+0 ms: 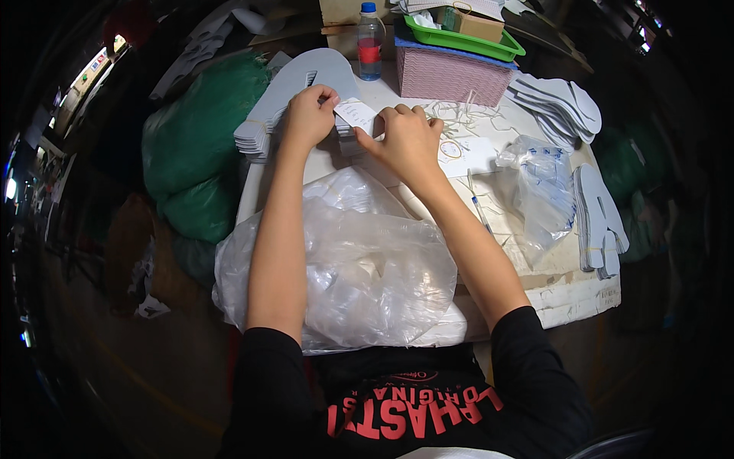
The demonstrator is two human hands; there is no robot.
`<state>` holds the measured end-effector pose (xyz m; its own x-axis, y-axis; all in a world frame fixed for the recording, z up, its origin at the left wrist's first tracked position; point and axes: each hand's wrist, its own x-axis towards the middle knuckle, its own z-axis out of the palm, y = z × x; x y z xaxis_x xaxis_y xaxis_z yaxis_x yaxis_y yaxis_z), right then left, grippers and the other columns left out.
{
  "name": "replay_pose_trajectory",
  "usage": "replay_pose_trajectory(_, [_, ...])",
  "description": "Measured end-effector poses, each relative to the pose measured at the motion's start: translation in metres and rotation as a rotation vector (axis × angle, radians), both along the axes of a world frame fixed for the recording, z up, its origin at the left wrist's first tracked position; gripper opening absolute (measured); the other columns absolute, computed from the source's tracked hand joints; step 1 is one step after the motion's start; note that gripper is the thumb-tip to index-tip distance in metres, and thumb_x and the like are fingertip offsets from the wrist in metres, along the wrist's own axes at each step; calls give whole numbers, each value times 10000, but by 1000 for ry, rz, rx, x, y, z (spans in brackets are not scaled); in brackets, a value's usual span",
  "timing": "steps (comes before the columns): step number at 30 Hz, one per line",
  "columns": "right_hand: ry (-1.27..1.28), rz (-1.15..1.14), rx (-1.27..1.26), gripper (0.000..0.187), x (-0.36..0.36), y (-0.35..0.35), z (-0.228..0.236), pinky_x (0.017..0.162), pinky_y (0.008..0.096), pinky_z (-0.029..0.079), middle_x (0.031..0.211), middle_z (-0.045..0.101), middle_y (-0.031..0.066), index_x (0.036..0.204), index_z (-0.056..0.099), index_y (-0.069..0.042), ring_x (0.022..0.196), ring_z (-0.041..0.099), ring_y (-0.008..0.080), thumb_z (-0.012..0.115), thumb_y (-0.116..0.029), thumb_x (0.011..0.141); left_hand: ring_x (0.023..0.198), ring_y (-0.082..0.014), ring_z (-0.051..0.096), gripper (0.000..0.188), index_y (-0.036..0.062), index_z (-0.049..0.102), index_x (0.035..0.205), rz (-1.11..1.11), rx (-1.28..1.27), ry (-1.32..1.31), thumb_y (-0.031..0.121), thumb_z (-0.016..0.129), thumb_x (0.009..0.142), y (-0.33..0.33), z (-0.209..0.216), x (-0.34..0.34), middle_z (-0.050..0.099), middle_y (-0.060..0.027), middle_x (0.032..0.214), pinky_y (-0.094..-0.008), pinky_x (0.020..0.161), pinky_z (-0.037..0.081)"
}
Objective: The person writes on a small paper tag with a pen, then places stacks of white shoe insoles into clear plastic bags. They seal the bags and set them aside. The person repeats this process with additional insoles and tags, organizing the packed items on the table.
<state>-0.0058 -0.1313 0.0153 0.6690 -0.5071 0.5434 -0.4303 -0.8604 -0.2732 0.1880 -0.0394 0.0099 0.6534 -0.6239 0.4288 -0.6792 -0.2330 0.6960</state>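
Observation:
A horseshoe-shaped stack of grey cut pieces (317,67) lies at the far left of the table, a thin band around one leg. A small white paper slip (355,114) with handwriting rests over the stack's right leg. My right hand (407,141) pinches the slip's right end between thumb and fingers. Beside its left corner, my left hand (307,116) is closed, fingertips together at the stack; what they grip is hidden. Below my forearms a large clear plastic bag (367,268) lies crumpled on the near side of the table.
A bottle (370,46) and a pink box (451,73) under a green tray (466,38) stand at the back. More grey stacks (558,107) lie right, near a smaller plastic bag (535,191) and a pen (482,214). A green sack (202,130) bulges at left.

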Motion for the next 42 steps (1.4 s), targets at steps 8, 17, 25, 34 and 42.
replay_pose_trajectory(8, [-12,-73,11,689,39,10,-9,829,607,453,941,769,158,908,765,10,984,686,344,804,-674,831,1203,-401,634,115,152,828,1004,14,154,-123,219,807,913,22,7,-4,717,-93,1217,-490,1050,517])
replay_pose_trajectory(17, [191,24,716,984,75,-19,5,1113,563,485,1285,697,351,1263,682,152,1351,615,484,618,-778,945,1313,-403,625,480,78,677,1362,822,244,-164,359,742,979,75,0,41,680,-199,1364,-573,1089,520])
replay_pose_trajectory(25, [132,158,934,799,91,-43,4,1116,475,490,1410,654,360,1420,604,169,1367,622,461,429,-547,1113,1236,-417,691,602,-3,663,1315,631,218,33,235,883,808,82,15,42,658,-235,1404,-453,1031,590])
replay_pose_trajectory(34, [-255,281,979,506,86,-34,31,899,368,531,1051,799,161,1179,756,120,933,699,216,619,-361,1101,916,-230,746,436,-15,726,1115,86,-609,552,45,857,703,39,41,-8,772,-139,1061,-347,827,592])
replay_pose_trajectory(42, [-561,568,1340,332,-44,-64,85,882,298,599,1126,785,168,1217,707,138,964,755,187,641,-165,1100,912,-263,726,353,-52,682,1125,-323,-1045,886,8,741,782,28,68,-66,717,-141,1016,-365,823,605])
